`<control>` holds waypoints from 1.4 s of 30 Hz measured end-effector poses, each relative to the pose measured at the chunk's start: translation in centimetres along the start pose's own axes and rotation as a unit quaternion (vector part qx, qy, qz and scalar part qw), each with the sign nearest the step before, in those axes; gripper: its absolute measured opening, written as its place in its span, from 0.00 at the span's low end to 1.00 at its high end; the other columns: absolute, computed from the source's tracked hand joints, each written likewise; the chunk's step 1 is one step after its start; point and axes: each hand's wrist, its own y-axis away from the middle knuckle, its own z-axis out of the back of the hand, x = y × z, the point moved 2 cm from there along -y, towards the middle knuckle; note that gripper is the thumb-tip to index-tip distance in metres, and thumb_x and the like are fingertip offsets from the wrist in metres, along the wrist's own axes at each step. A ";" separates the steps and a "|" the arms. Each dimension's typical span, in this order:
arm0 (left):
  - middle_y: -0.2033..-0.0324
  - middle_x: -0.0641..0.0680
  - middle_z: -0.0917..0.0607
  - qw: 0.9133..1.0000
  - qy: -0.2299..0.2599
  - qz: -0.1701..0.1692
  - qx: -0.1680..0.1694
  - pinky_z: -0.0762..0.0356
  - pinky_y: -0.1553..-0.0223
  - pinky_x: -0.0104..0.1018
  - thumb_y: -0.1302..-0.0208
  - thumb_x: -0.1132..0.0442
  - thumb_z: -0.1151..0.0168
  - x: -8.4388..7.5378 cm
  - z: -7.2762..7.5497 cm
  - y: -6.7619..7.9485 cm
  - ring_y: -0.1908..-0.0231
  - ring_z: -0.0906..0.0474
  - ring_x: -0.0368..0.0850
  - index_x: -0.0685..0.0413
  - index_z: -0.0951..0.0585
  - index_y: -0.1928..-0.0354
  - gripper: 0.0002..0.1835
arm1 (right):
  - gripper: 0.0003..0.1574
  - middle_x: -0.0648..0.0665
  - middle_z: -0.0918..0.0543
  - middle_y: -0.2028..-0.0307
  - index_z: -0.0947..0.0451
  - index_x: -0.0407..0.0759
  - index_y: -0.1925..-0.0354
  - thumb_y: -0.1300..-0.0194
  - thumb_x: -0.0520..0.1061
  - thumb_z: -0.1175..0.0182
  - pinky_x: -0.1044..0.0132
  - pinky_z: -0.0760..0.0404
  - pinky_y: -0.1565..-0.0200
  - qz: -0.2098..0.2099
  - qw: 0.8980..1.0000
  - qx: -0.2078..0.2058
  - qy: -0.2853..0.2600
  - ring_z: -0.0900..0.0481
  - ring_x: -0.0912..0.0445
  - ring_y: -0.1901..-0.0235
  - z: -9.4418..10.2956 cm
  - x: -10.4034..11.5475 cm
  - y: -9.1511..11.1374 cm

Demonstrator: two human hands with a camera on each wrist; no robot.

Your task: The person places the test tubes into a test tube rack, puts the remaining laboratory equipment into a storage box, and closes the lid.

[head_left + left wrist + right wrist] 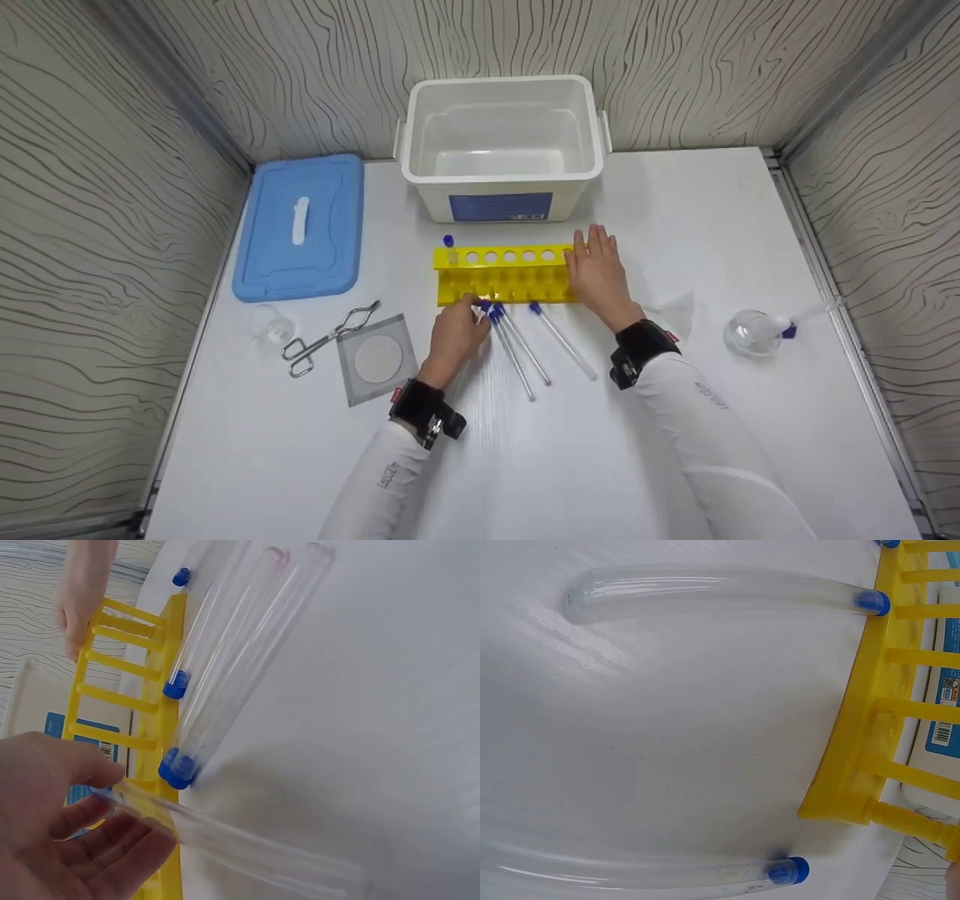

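Note:
My left hand (pixel 454 337) pinches a clear test tube (pixel 247 847) near its blue stopper, just in front of the yellow test tube rack (pixel 169 727). My right hand (pixel 600 285) rests with straight fingers on the right end of the rack. One tube with a blue stopper (pixel 448 241) stands upright in the rack's leftmost hole. Several capped tubes lie on the table before the rack: two close together, one test tube (pixel 566 345) farther right. Near the rack's right end, another test tube (pixel 667 877) shows in the right wrist view; in the head view the right arm hides it.
A white bin (pixel 502 180) stands behind the rack, its blue lid (pixel 300 262) at left. Crucible tongs (pixel 330 339), a gauze mat (pixel 356 386) and a small glass vessel (pixel 277 330) lie left. A flask (pixel 752 334) and a clear funnel (pixel 679 315) are at right.

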 end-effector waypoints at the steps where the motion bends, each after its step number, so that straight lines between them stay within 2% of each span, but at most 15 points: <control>1: 0.71 0.53 0.15 1.000 0.005 0.003 -0.001 0.31 0.75 0.31 0.38 0.61 0.35 -0.2 0.2 0.0 0.74 0.26 0.42 0.58 0.19 0.50 0.15 | 0.39 0.25 0.51 0.24 0.48 0.30 0.25 0.20 0.55 0.67 0.43 0.58 0.22 0.001 1.000 -0.001 -0.001 0.55 0.36 0.22 0.0 0.0 0.0; 8: 0.67 0.53 0.14 1.000 0.017 0.019 -0.002 0.24 0.70 0.33 0.36 0.59 0.35 -1.3 1.4 -0.1 0.71 0.24 0.43 0.56 0.18 0.49 0.16 | 0.39 0.25 0.51 0.24 0.48 0.30 0.25 0.20 0.56 0.68 0.43 0.58 0.22 0.000 1.000 -0.001 -0.003 0.55 0.36 0.22 0.0 -0.1 0.0; 13: 0.67 0.52 0.15 0.999 0.032 0.020 -0.006 0.22 0.69 0.32 0.37 0.59 0.35 -2.3 2.6 -0.3 0.70 0.24 0.43 0.56 0.18 0.51 0.15 | 0.39 0.26 0.53 0.24 0.49 0.31 0.25 0.20 0.56 0.69 0.43 0.58 0.21 0.000 1.000 0.003 0.002 0.56 0.36 0.22 0.0 -0.1 0.0; 20: 0.68 0.52 0.15 0.997 0.058 -0.004 -0.052 0.25 0.74 0.28 0.36 0.59 0.37 -3.4 4.2 -0.8 0.73 0.24 0.42 0.55 0.18 0.50 0.14 | 0.37 0.23 0.47 0.26 0.44 0.28 0.27 0.20 0.53 0.65 0.41 0.53 0.23 0.021 0.999 -0.030 0.009 0.51 0.34 0.23 0.0 -0.1 0.1; 23: 0.67 0.52 0.15 0.995 0.066 -0.012 -0.075 0.22 0.73 0.28 0.36 0.59 0.37 -3.7 4.8 -0.9 0.71 0.22 0.42 0.55 0.17 0.50 0.14 | 0.37 0.23 0.46 0.26 0.44 0.28 0.27 0.20 0.53 0.64 0.40 0.53 0.23 0.022 0.999 -0.032 0.014 0.50 0.33 0.24 0.1 -0.1 0.2; 27: 0.65 0.52 0.15 0.989 0.090 -0.027 -0.110 0.18 0.67 0.30 0.35 0.59 0.36 -4.0 5.3 -1.1 0.68 0.20 0.43 0.54 0.18 0.49 0.14 | 0.37 0.23 0.47 0.26 0.44 0.28 0.27 0.20 0.53 0.65 0.41 0.53 0.22 0.017 0.999 -0.026 0.016 0.51 0.34 0.23 0.1 -0.1 0.1; 33: 0.61 0.54 0.15 0.975 0.128 -0.070 -0.169 0.15 0.60 0.31 0.33 0.59 0.37 -4.5 5.8 -1.4 0.64 0.17 0.43 0.56 0.20 0.46 0.16 | 0.38 0.24 0.49 0.25 0.47 0.29 0.26 0.20 0.55 0.66 0.42 0.56 0.22 0.010 1.000 -0.009 0.012 0.53 0.35 0.22 0.1 0.0 0.1; 38: 0.59 0.56 0.15 0.967 0.152 -0.097 -0.179 0.14 0.57 0.32 0.32 0.60 0.37 -5.1 6.4 -1.7 0.61 0.15 0.45 0.58 0.21 0.46 0.16 | 0.38 0.25 0.50 0.24 0.47 0.29 0.26 0.20 0.54 0.66 0.42 0.56 0.22 0.005 1.000 -0.006 0.010 0.54 0.35 0.22 0.0 0.0 0.0; 42: 0.57 0.56 0.16 0.964 0.161 -0.100 -0.186 0.14 0.53 0.33 0.31 0.59 0.38 -5.4 7.0 -2.1 0.58 0.15 0.45 0.57 0.22 0.46 0.15 | 0.39 0.26 0.52 0.24 0.48 0.31 0.25 0.20 0.55 0.66 0.43 0.57 0.22 -0.003 1.000 0.000 0.004 0.55 0.36 0.22 -0.1 0.0 -0.1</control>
